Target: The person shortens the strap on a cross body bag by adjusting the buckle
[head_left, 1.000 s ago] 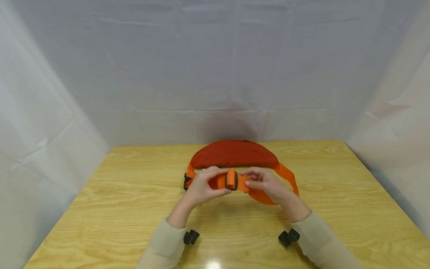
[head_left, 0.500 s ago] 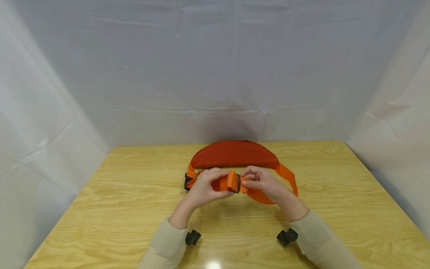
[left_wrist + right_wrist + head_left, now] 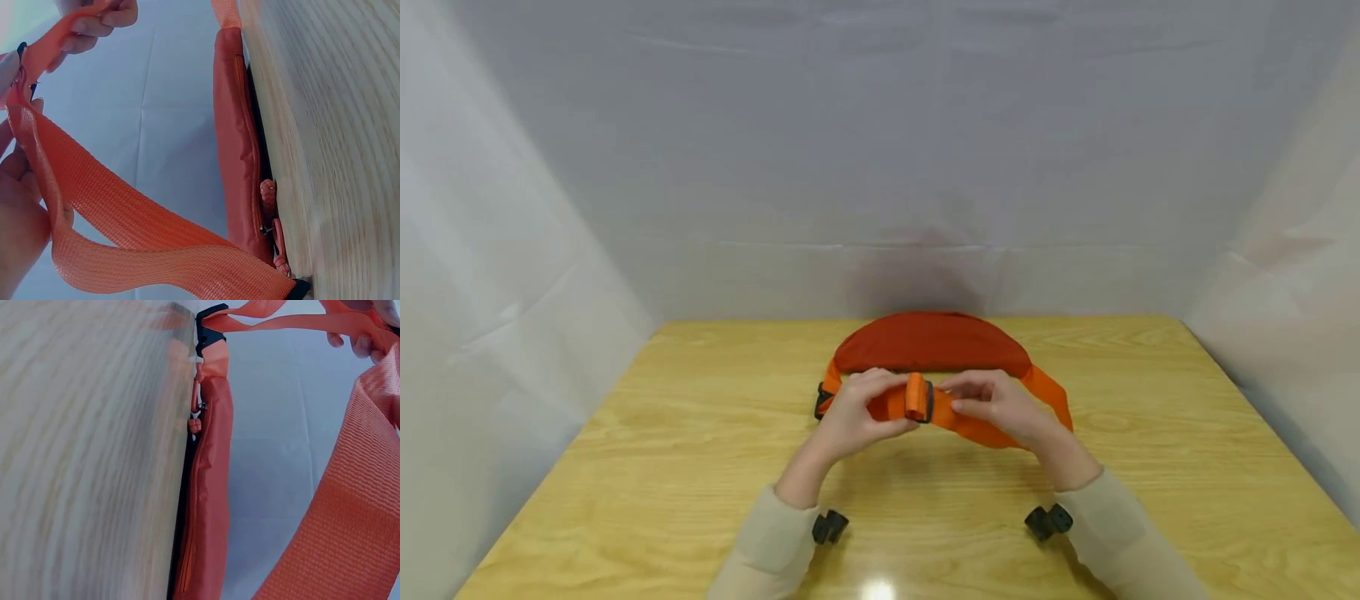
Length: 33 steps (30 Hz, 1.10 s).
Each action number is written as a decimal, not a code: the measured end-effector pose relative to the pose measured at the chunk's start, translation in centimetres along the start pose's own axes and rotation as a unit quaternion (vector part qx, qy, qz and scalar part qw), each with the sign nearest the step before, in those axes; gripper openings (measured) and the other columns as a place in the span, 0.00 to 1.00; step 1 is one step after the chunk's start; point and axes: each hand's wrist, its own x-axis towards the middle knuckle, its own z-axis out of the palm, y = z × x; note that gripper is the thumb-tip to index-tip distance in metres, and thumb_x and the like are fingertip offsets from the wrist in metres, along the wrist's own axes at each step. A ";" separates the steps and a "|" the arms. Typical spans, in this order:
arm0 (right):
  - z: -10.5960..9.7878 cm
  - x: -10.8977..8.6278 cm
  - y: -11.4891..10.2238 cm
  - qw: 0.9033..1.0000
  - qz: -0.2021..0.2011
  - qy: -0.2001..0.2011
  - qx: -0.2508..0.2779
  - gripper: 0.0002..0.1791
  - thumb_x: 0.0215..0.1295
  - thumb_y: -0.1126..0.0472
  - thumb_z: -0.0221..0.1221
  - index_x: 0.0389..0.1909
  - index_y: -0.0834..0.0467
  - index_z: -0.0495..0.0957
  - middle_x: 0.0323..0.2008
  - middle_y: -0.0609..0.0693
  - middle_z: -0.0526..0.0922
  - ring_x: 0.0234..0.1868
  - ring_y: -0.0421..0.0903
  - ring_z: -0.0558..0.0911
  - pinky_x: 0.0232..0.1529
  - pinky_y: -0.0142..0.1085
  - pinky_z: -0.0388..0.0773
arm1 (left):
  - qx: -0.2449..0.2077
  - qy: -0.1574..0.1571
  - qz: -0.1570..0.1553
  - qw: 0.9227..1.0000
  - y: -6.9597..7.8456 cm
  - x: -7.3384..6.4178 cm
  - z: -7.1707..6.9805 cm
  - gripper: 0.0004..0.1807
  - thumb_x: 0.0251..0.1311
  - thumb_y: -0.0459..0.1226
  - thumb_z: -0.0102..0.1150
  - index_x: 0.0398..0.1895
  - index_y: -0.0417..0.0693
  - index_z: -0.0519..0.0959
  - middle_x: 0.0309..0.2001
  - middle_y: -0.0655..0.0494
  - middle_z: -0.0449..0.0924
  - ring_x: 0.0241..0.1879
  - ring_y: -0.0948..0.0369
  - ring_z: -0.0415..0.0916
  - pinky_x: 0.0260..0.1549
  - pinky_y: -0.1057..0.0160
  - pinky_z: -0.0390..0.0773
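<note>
A red waist bag (image 3: 932, 343) lies on the table, its orange strap (image 3: 981, 430) looping toward me. My left hand (image 3: 853, 417) holds the strap by a black slider (image 3: 929, 402), thumb below and fingers above. A folded loop of webbing stands up through that slider. Just to its right, my right hand (image 3: 1009, 408) pinches the strap between thumb and fingers. At the bag's left end sits a black buckle (image 3: 822, 402), also visible in the right wrist view as a black clip (image 3: 211, 328). The left wrist view shows the zipper pull (image 3: 279, 244) along the bag's edge.
The wooden table (image 3: 700, 467) carries the bag near its far edge. White sheeting (image 3: 880, 167) hangs behind and on both sides. Black wrist devices (image 3: 831, 527) are on both sleeves.
The slider first tilts and shifts toward the right hand, then comes back up and left. My right hand is now slightly farther right, with more strap showing between it and the slider.
</note>
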 end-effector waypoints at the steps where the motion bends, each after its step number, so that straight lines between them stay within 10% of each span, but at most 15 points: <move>1: -0.1 0.0 -0.1 1.000 0.002 0.003 0.003 0.18 0.61 0.63 0.54 0.50 0.68 0.72 0.42 0.59 0.75 0.36 0.45 0.77 0.36 0.37 0.76 | -0.001 0.000 0.004 1.000 0.0 0.0 0.0 0.26 0.41 0.38 0.69 0.48 0.42 0.76 0.39 0.55 0.77 0.37 0.62 0.70 0.37 0.62 0.69; 20: 0.4 0.0 -0.8 0.999 0.010 0.023 0.030 0.12 0.61 0.65 0.54 0.40 0.71 0.72 0.30 0.55 0.78 0.29 0.45 0.77 0.33 0.36 0.76 | -0.004 0.005 0.039 0.999 0.3 0.4 0.3 0.25 0.39 0.37 0.71 0.44 0.41 0.77 0.37 0.55 0.77 0.37 0.62 0.71 0.38 0.62 0.69; 33: 0.3 -1.1 -0.5 1.000 -0.001 -0.002 -0.007 0.21 0.61 0.63 0.55 0.54 0.67 0.70 0.47 0.62 0.74 0.42 0.45 0.77 0.40 0.38 0.75 | 0.017 0.021 0.022 0.999 0.4 0.3 0.2 0.26 0.39 0.37 0.71 0.47 0.42 0.77 0.38 0.56 0.78 0.38 0.62 0.70 0.40 0.57 0.64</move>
